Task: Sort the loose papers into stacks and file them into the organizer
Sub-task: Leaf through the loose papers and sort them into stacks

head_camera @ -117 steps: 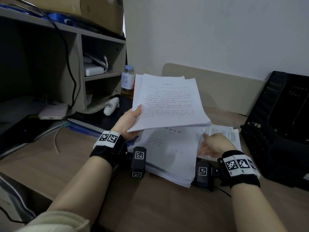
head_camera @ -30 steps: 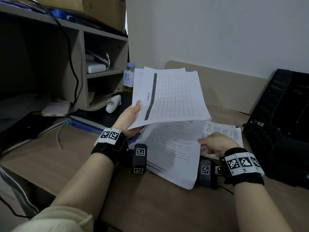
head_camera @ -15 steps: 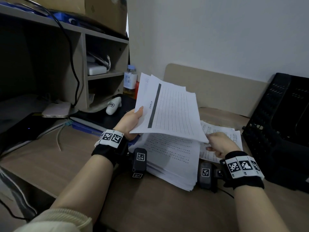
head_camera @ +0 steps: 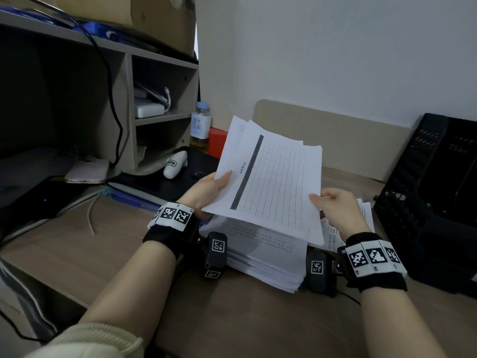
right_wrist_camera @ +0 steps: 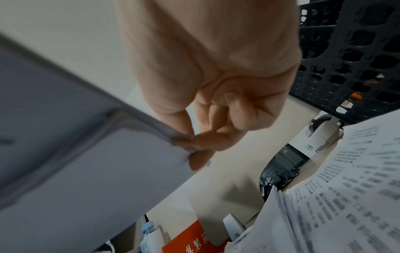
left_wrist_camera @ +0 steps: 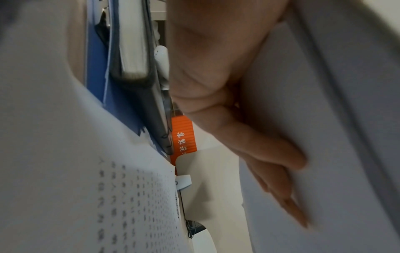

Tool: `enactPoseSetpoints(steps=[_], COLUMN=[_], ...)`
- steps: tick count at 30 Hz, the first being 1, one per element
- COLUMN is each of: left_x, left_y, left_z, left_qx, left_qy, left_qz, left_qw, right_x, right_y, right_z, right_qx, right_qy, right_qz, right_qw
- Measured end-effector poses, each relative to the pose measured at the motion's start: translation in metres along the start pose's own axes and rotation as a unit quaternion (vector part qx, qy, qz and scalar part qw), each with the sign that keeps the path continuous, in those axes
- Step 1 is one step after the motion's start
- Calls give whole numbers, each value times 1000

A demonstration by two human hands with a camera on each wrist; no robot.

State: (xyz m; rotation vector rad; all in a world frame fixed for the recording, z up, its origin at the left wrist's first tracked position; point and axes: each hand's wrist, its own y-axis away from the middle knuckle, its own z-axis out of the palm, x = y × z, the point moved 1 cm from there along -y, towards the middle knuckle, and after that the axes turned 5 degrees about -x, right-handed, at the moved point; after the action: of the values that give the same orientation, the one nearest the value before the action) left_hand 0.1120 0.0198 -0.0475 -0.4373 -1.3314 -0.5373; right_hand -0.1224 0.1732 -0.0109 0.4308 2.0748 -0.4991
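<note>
A sheaf of held papers (head_camera: 273, 182), topped by a grid sheet with a dark bar, hangs tilted above the desk. My left hand (head_camera: 218, 184) grips its left edge, thumb on top and fingers (left_wrist_camera: 259, 145) flat beneath. My right hand (head_camera: 318, 200) pinches the right edge between thumb and fingertips (right_wrist_camera: 194, 145). Under the sheaf lies a thick pile of printed pages (head_camera: 263, 257) (left_wrist_camera: 65, 171). A thinner stack of text sheets (head_camera: 365, 215) (right_wrist_camera: 346, 188) sits to its right. The black perforated organizer (head_camera: 426, 189) (right_wrist_camera: 346, 51) stands at the far right.
A wooden shelf unit (head_camera: 129, 112) with a hanging black cable (head_camera: 113, 104) stands at the left. A bottle (head_camera: 200, 125), an orange box (head_camera: 216, 142), a white device (head_camera: 175, 164), a phone (head_camera: 87, 171) and a blue folder (head_camera: 134, 198) lie by it.
My right hand has left the stacks on the desk and risen to pinch the right edge of the held sheaf. The sheaf has tipped and come lower.
</note>
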Motion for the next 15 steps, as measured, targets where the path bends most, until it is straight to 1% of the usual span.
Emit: enactPoseSetpoints(steps=[3,6,8,15], left_x=[-1,2,2,3], left_y=[1,3,2,2], left_z=[2,4,3,8], left_qx=[-8,1,8,14], left_qy=[10,17,-1,-12], left_qz=[-3,-2,0,7], left_qw=[1000,1000,1000,1000], right_x=[3,6,7,11], right_y=[-4,-7,-7,-9], right_z=[0,0,-3,-6], right_qx=[22,43,65,69], right_qy=[4,11,17,13], right_qz=[0,0,4,14], right_qw=[1000,999,998,997])
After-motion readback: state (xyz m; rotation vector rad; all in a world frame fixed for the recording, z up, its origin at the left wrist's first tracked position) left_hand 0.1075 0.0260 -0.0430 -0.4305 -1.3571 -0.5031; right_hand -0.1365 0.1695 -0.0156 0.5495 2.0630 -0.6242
